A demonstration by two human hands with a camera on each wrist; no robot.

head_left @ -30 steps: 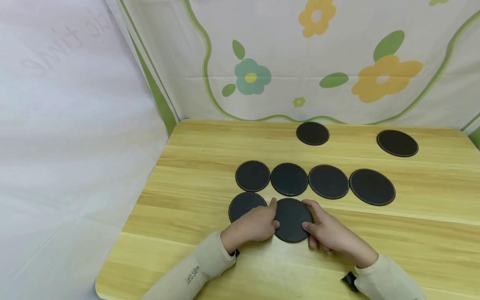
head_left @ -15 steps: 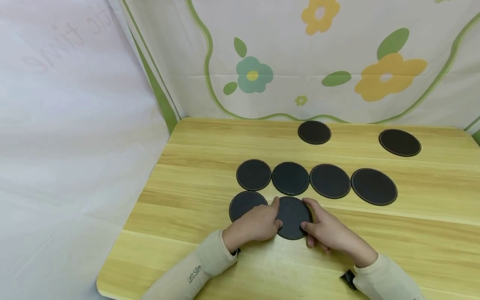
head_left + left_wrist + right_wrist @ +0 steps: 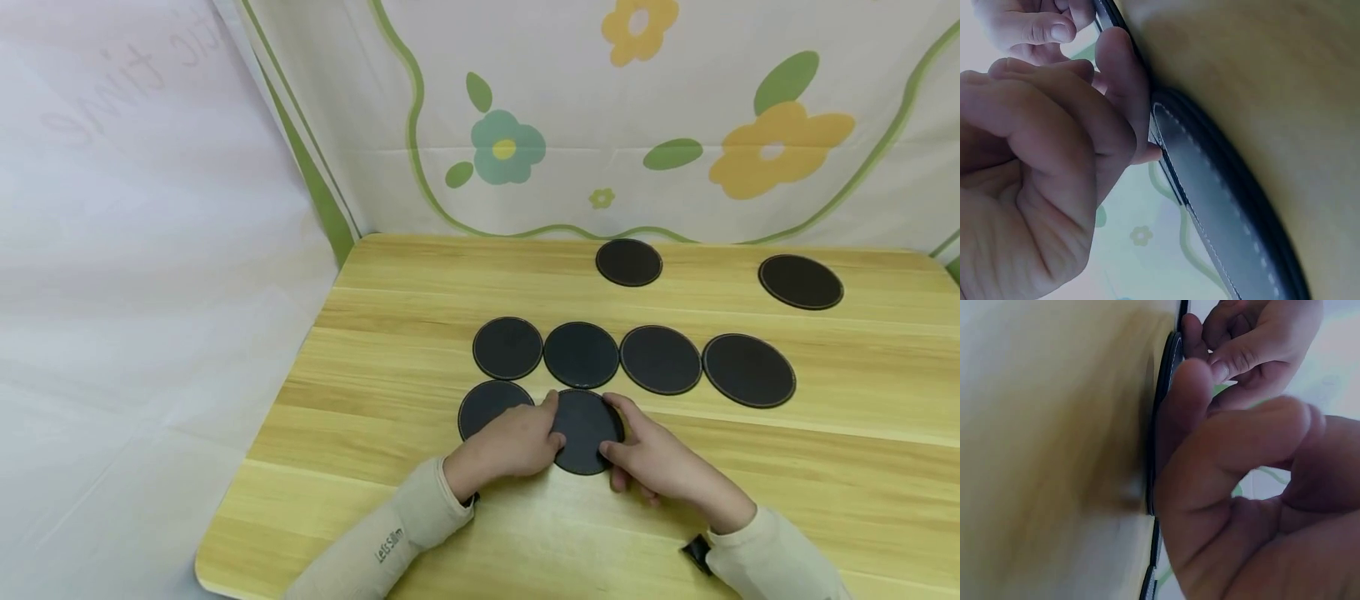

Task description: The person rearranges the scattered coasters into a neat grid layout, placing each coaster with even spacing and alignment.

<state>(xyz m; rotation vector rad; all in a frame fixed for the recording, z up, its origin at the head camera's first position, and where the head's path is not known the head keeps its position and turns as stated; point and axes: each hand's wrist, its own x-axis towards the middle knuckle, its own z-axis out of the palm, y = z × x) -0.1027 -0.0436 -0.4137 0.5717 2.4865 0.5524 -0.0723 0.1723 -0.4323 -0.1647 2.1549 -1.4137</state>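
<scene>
A round black coaster [image 3: 587, 433] with a stitched edge lies between my two hands on the wooden table. My left hand [image 3: 513, 442] holds its left edge with index finger and thumb, the other fingers curled under. On the opposite side my right hand [image 3: 660, 458] grips it, thumb on top and index finger at the upper right edge. The left hand overlaps another coaster [image 3: 491, 407], partly hiding it. Above these, a row of several coasters stands edge to edge, including the one [image 3: 581, 354] right at the held coaster's far rim. In the right wrist view curled right fingers [image 3: 1235, 450] fill the foreground.
Two loose coasters lie farther back, one near the table's far edge [image 3: 629, 262] and one at the right [image 3: 801, 282]. A printed flower curtain [image 3: 570, 100] hangs behind the table [image 3: 360, 500], and a white cloth [image 3: 150, 333] along its left side.
Both hands have nudged the held coaster slightly away from me, narrowing the gap to the row. The other coasters keep their arrangement; the head view has shifted a little.
</scene>
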